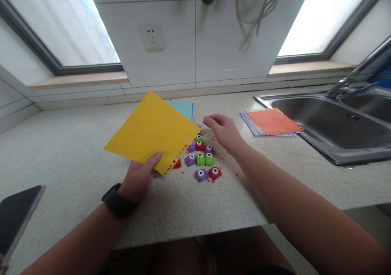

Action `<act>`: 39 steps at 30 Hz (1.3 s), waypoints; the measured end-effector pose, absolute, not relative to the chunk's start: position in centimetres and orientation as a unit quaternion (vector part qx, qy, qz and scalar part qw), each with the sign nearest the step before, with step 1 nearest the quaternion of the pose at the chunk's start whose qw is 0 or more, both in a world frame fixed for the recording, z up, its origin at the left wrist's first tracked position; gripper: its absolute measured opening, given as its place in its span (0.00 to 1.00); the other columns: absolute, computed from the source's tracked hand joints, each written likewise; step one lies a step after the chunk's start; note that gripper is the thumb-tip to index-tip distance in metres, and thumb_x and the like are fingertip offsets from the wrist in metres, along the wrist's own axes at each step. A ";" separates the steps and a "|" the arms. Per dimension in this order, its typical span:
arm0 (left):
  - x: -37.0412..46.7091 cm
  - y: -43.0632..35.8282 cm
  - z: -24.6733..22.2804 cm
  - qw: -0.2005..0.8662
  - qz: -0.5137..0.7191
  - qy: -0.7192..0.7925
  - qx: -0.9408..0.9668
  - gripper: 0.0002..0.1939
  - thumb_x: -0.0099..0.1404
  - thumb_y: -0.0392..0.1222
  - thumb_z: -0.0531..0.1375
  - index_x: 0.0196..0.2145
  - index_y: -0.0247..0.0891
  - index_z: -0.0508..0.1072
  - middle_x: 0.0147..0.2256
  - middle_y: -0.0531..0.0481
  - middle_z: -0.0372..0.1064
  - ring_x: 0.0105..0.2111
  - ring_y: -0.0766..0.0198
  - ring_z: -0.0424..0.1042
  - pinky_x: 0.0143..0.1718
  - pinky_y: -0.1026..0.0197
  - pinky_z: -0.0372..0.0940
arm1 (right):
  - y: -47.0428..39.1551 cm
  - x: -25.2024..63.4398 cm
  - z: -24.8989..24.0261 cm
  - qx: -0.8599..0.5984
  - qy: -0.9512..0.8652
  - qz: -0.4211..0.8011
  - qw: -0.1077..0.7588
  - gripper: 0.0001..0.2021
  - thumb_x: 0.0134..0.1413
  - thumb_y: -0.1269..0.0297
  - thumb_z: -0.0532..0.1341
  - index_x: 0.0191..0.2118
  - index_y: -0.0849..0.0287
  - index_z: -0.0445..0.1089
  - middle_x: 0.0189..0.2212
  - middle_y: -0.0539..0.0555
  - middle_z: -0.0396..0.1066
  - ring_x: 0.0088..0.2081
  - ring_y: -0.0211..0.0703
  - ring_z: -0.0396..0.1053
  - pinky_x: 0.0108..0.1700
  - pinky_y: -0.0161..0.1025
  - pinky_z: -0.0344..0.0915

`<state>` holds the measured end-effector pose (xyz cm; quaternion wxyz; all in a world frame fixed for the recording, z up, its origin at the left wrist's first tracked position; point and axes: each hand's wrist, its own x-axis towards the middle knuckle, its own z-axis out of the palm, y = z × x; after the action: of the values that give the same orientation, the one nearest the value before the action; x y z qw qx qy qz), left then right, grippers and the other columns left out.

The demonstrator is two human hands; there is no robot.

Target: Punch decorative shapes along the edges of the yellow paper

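Observation:
My left hand (140, 179) grips a yellow sheet of paper (152, 132) near its lower edge, thumb on top. Small shaped holes run along the sheet's lower right edge. My right hand (224, 130) hovers just right of the sheet's right corner, fingers pinched together; a dark bit shows at the fingertips, too small to name. Below, several small craft punches lie on the counter: a purple punch (201, 174), a red punch (215, 172) and green punches (200, 159) among them. The sheet hides some of them.
Light blue paper (185, 109) lies behind the yellow sheet. A stack topped by an orange sheet (275, 121) with punched edges sits beside the steel sink (317, 132). Orange paper bits dot the speckled counter (171, 218). A dark flat object (18, 214) is at far left.

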<state>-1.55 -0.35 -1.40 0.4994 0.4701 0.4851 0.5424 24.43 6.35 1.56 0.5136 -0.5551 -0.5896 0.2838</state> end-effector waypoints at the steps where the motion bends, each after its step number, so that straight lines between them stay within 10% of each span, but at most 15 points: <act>1: -1.5 -0.3 -1.5 0.501 0.545 0.483 0.467 0.22 0.59 0.48 0.67 0.49 0.36 0.76 0.37 0.48 0.78 0.25 0.63 0.74 0.20 0.64 0.67 | 6.5 24.6 1.5 -0.572 -0.599 0.265 0.493 0.17 0.58 0.49 0.62 0.37 0.59 0.78 0.32 0.55 0.78 0.35 0.45 0.71 0.38 0.42 0.63; 12: -2.0 -0.1 -1.3 0.538 0.502 0.459 0.497 0.25 0.59 0.47 0.69 0.52 0.38 0.75 0.54 0.42 0.76 0.51 0.48 0.77 0.53 0.50 0.72 | 7.5 25.5 0.2 -0.675 -0.646 0.184 0.305 0.17 0.58 0.50 0.61 0.40 0.58 0.77 0.36 0.62 0.79 0.37 0.53 0.74 0.35 0.44 0.62; 29: -1.8 -0.4 -0.8 0.569 0.498 0.456 0.469 0.27 0.58 0.46 0.70 0.53 0.37 0.74 0.56 0.39 0.75 0.53 0.48 0.75 0.53 0.50 0.72 | 6.4 25.0 0.3 -0.606 -0.729 0.201 0.247 0.16 0.60 0.48 0.60 0.35 0.55 0.77 0.31 0.57 0.78 0.29 0.45 0.70 0.29 0.40 0.57; 39: -1.2 -0.2 0.0 0.553 0.503 0.467 0.471 0.20 0.56 0.45 0.70 0.46 0.38 0.77 0.42 0.43 0.81 0.42 0.50 0.80 0.44 0.50 0.75 | 6.0 24.3 1.3 -0.556 -0.775 0.211 0.214 0.07 0.53 0.66 0.63 0.28 0.58 0.79 0.31 0.58 0.79 0.33 0.47 0.71 0.34 0.40 0.59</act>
<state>-1.19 -0.23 0.02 0.5533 0.4714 0.4670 0.5035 24.27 6.02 1.31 0.2141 -0.5563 -0.7747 0.2110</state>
